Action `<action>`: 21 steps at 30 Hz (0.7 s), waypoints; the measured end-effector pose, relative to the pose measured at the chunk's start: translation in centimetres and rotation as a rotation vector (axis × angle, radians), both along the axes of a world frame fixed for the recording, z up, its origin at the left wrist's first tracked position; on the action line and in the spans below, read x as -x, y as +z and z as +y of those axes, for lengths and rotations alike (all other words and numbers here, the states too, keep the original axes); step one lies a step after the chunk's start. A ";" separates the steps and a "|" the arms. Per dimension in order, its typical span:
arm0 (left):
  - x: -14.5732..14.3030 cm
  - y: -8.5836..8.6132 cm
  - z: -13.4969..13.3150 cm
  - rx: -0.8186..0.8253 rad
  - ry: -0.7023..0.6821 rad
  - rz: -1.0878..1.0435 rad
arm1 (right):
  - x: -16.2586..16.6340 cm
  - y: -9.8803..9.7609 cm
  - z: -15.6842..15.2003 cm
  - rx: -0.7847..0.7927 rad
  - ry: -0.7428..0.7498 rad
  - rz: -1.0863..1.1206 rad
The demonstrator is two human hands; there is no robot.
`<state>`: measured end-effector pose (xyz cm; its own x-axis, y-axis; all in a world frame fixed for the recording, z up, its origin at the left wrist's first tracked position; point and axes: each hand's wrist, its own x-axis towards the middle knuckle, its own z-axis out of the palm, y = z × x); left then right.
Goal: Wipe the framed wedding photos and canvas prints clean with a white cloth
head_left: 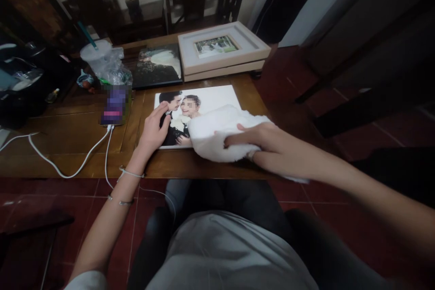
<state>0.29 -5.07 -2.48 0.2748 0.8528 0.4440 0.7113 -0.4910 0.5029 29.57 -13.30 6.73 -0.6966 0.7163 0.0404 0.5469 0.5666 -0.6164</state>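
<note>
A large photo print (214, 97) of a couple lies flat on the wooden table (68, 136) in front of me. My left hand (154, 129) rests on its left edge with fingers spread flat, holding it down. My right hand (261, 145) presses a white cloth (217, 131) onto the print's right half, fingers closed over the cloth's near edge. The cloth hides the print's lower right part.
Behind the print lie a dark photo album (158, 65) and two stacked framed pictures (220, 50). A phone (115, 104) with a white charging cable (68, 158) sits to the left, beside a plastic cup in a bag (105, 61). Dark chairs stand behind the table.
</note>
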 end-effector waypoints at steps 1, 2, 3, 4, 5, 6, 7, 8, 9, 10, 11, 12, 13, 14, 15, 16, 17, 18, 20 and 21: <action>0.0 0.0 0.0 0.002 0.001 -0.001 | 0.2 -0.2 1.1 -0.021 -0.016 0.013; 0.0 0.1 0.0 0.004 0.001 -0.003 | 0.5 -0.4 2.4 -0.047 -0.040 0.025; 0.1 0.1 -0.1 0.006 0.000 -0.006 | 0.7 -0.6 3.8 -0.072 -0.069 0.030; 0.1 0.1 -0.1 0.010 -0.001 -0.010 | 0.9 -0.9 5.2 -0.095 -0.101 0.030; 0.1 0.1 -0.1 0.014 -0.003 -0.012 | 1.2 -1.1 6.7 -0.113 -0.132 0.028; 0.1 0.1 -0.1 0.018 -0.005 -0.015 | 1.4 -1.4 8.1 -0.126 -0.161 0.028; 0.1 0.1 0.0 0.020 -0.007 -0.018 | 1.6 -1.6 9.4 -0.136 -0.189 0.034; 0.1 0.1 0.0 0.020 -0.009 -0.020 | 1.7 -1.8 10.5 -0.145 -0.210 0.043; 0.2 0.0 0.0 0.018 -0.010 -0.023 | 1.9 -2.0 11.4 -0.156 -0.227 0.053; 0.2 0.0 0.0 0.016 -0.012 -0.025 | 2.0 -2.1 12.1 -0.167 -0.239 0.063; 0.2 0.0 0.1 0.015 -0.013 -0.028 | 2.2 -2.3 12.5 -0.181 -0.247 0.075; 0.2 0.0 0.1 0.017 -0.013 -0.030 | 2.3 -2.4 12.6 -0.194 -0.249 0.088; 0.2 -0.1 0.1 0.023 -0.012 -0.033 | 2.5 -2.5 12.4 -0.202 -0.242 0.101; 0.2 -0.1 0.1 0.029 -0.012 -0.037 | 2.6 -2.6 12.0 -0.204 -0.231 0.113; 0.2 -0.1 0.1 0.036 -0.011 -0.041 | 2.8 -2.7 11.3 -0.201 -0.218 0.122; 0.2 -0.1 0.1 0.040 -0.009 -0.044 | 2.9 -2.7 10.3 -0.195 -0.201 0.121; 0.2 -0.1 0.1 0.040 -0.006 -0.045 | 2.9 -2.7 9.2 -0.185 -0.180 0.110; 0.1 -0.1 0.1 0.036 -0.002 -0.044 | 3.0 -2.6 8.0 -0.174 -0.155 0.093; 0.1 -0.1 0.1 0.020 0.008 -0.039 | 2.9 -2.3 5.1 -0.165 -0.092 0.061; 0.0 -0.1 0.1 0.014 0.012 -0.037 | 2.9 -2.1 3.6 -0.162 -0.058 0.049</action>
